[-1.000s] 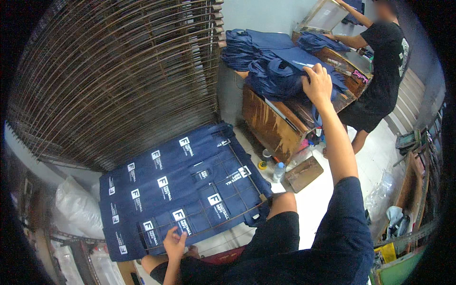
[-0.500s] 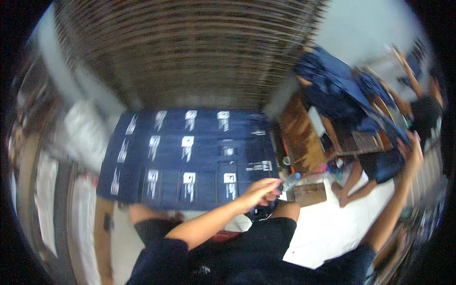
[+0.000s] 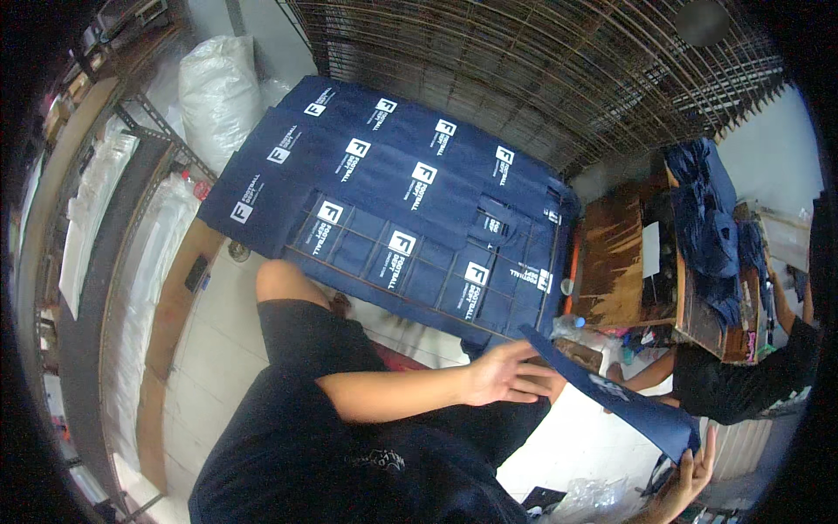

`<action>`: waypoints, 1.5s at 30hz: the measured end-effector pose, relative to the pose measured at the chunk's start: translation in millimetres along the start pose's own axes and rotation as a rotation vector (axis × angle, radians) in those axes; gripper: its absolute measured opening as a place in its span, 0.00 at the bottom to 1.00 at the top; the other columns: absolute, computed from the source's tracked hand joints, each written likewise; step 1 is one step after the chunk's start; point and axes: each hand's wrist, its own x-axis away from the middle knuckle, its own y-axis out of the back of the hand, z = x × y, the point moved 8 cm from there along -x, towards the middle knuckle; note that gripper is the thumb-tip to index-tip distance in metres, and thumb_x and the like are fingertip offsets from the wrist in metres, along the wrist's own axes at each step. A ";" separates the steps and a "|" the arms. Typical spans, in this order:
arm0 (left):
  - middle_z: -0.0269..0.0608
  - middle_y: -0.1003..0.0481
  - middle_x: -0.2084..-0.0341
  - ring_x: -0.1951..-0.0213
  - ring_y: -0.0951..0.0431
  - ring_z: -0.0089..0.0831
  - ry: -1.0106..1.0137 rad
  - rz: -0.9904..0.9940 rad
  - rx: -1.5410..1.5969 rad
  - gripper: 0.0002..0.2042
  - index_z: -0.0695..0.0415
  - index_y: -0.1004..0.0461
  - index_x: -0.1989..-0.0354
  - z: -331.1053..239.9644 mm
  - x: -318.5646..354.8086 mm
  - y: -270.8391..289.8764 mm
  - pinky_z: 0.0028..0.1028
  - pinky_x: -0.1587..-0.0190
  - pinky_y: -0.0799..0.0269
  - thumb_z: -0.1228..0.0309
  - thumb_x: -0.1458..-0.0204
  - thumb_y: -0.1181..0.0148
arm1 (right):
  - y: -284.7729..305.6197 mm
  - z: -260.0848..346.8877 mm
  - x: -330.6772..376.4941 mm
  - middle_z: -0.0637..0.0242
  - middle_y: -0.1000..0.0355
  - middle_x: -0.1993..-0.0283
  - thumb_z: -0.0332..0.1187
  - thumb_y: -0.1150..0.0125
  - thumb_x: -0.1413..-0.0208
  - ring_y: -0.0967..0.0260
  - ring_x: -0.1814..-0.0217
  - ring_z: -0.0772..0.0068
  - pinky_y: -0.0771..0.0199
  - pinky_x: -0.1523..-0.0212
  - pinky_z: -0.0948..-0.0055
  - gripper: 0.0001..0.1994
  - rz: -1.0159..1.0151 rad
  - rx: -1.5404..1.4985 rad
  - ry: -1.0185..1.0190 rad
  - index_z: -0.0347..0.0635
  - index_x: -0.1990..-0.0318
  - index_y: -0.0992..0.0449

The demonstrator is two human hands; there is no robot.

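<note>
The left hand (image 3: 506, 374) is open and flat, touching one end of a dark blue bag (image 3: 624, 403) – the right hand (image 3: 690, 476) grips the other end, near a rack of blue bags (image 3: 384, 218)

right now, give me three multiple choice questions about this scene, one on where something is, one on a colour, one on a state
1. Where does the left hand touch the bag piece?
A. at its upper tip
B. at its lower end
C. nowhere

2. What colour are the printed pieces on the rack?
A. red
B. navy blue
C. yellow

3. How do the printed pieces lie?
A. rolled up
B. crumpled in a heap
C. flat in overlapping rows

Answers: 1 A, the left fingers meet the upper tip while the right hand holds the lower end. 2 B, dark blue with white squares. 3 C, they lie spread flat, each row lapping the next.
</note>
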 end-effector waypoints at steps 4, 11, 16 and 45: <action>0.42 0.33 0.48 0.51 0.28 0.45 -0.021 -0.230 0.295 0.49 0.55 0.42 0.40 -18.7 69.8 34.6 0.34 0.56 0.28 0.26 0.64 0.53 | -45.5 -16.7 -14.6 0.51 0.29 0.52 0.19 0.48 0.51 0.30 0.53 0.69 0.33 0.49 0.75 0.29 0.102 -0.043 -0.029 0.27 0.39 0.45; 0.40 0.35 0.51 0.65 0.25 0.27 -0.148 -0.489 0.079 0.27 0.54 0.46 0.39 -49.4 93.0 92.3 0.23 0.68 0.22 0.69 0.47 0.45 | -127.4 -42.2 -51.1 0.50 0.34 0.45 0.20 0.45 0.60 0.36 0.44 0.64 0.38 0.45 0.72 0.30 0.290 -0.119 -0.118 0.27 0.43 0.38; 0.41 0.40 0.43 0.56 0.31 0.27 -0.255 -0.679 -0.204 0.32 0.50 0.49 0.35 -129.5 65.4 113.2 0.26 0.71 0.26 0.76 0.50 0.46 | -213.6 -83.7 -125.5 0.52 0.37 0.42 0.18 0.53 0.63 0.39 0.41 0.65 0.42 0.41 0.72 0.32 0.487 0.017 -0.080 0.26 0.42 0.38; 0.57 0.26 0.62 0.59 0.25 0.51 -0.572 -1.481 -1.470 0.22 0.65 0.30 0.51 -245.5 29.4 319.4 0.40 0.54 0.30 0.75 0.58 0.41 | -436.4 -369.4 -172.6 0.48 0.34 0.45 0.19 0.41 0.55 0.36 0.43 0.57 0.36 0.46 0.67 0.31 0.329 0.090 -0.148 0.45 0.40 0.37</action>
